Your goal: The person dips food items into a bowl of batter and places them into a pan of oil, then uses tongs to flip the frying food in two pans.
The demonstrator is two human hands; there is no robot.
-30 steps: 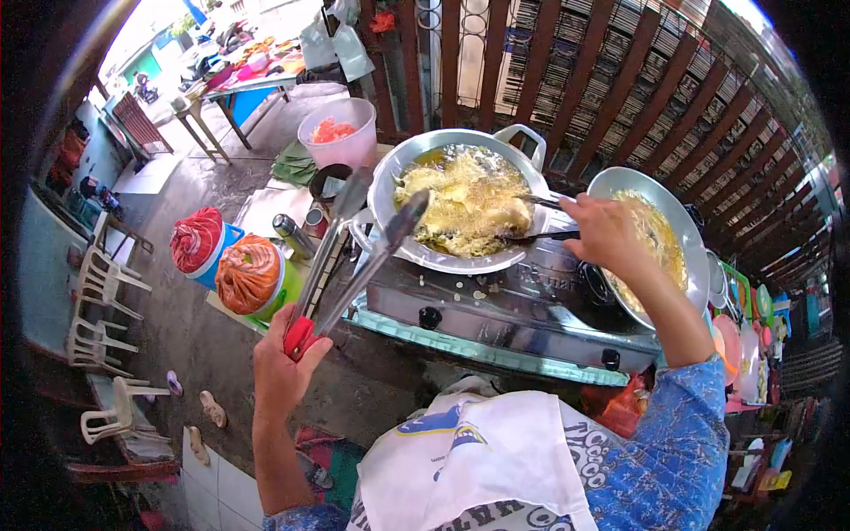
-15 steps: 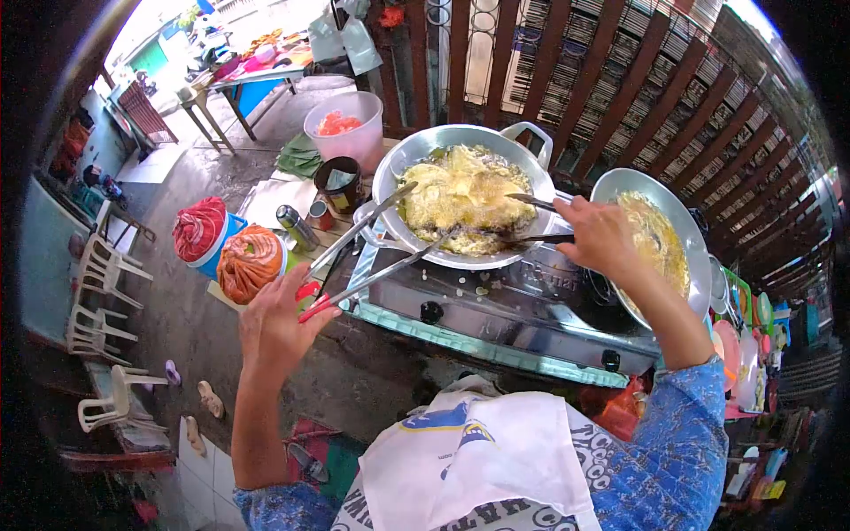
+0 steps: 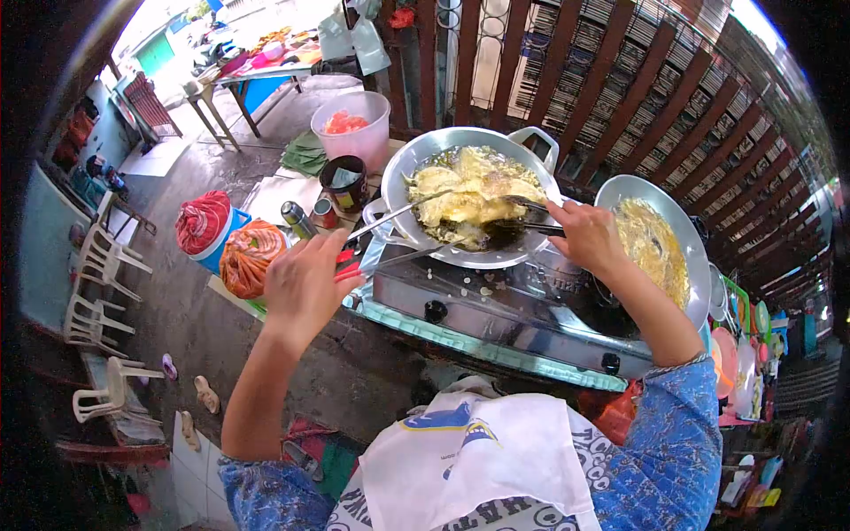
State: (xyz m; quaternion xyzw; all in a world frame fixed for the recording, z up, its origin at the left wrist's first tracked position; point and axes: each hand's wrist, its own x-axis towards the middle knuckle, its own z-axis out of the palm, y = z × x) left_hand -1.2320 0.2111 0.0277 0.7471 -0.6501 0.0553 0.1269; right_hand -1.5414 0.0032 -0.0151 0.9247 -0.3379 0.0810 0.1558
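Observation:
My left hand (image 3: 305,288) is closed around red-handled metal tongs (image 3: 394,217), whose two arms stand apart and reach over the left side of a wok (image 3: 398,177). Golden, battered-looking food (image 3: 478,190) fries in bubbling oil inside it. From the right, my right hand (image 3: 588,237) grips a second pair of tongs (image 3: 537,226), dark and metallic. Its upper arm touches the food's right edge, while the lower arm dips near the dark oil. Where the tips go under the food is hidden.
Both woks stand on a metal stove (image 3: 505,305); the second wok (image 3: 609,190) also holds frying food. At the left are a thermos (image 3: 297,219), a small can (image 3: 324,211), a dark pot (image 3: 345,190), a white bucket (image 3: 363,142) and two cloth-covered containers. A slatted fence (image 3: 567,71) rises behind.
My left hand has moved up and right, pushing its tongs further over the food. The food lies slightly differently, with more dark oil showing at its lower right. The view has shifted a little.

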